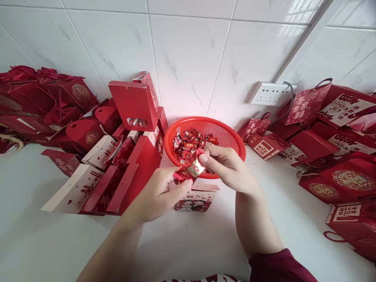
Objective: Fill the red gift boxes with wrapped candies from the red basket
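A shiny red wrapped candy [190, 168] is held between both hands, above the front edge of a red plastic basket [235, 143]. My left hand [160, 192] pinches its lower left end between thumb and fingers. The upper right end is gripped by my right hand [225, 164], thumb on top. Many red-wrapped candies [188, 143] lie in the basket. Just below the candy, a small red and white box [194, 203] with a printed cartoon couple stands on the white table [188, 246], its upper part partly hidden by my left hand.
Open red and white boxes [132, 172] stand in a cluster at the left, with filled red gift boxes [79, 135] behind them. More red gift boxes [349, 176] are piled along the right. A white power strip [270, 94] is on the tiled wall [188, 58].
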Tool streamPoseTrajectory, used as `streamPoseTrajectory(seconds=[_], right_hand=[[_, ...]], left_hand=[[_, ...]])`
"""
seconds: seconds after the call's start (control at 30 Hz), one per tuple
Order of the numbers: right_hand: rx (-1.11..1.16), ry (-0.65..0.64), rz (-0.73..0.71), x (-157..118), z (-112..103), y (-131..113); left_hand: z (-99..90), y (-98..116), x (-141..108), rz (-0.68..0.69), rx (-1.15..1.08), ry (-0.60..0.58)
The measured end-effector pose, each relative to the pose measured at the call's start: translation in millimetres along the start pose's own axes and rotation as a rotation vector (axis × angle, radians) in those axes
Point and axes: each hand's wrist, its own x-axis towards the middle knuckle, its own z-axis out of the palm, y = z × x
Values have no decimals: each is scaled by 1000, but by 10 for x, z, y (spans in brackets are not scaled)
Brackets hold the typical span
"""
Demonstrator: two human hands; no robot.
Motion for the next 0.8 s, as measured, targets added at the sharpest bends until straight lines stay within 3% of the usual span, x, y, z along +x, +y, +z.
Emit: streamPoseTrajectory(seconds=[0.1,0.2,0.8], right_hand=[[106,-14,-36,-13,-4,-21],[161,-44,-34,-41,-11,-18],[213,-45,25,3,5,-6]], left_hand=[[13,-35,31,135,-178,187],[55,-53,76,169,-322,272],[115,-37,92,139,-472,268]])
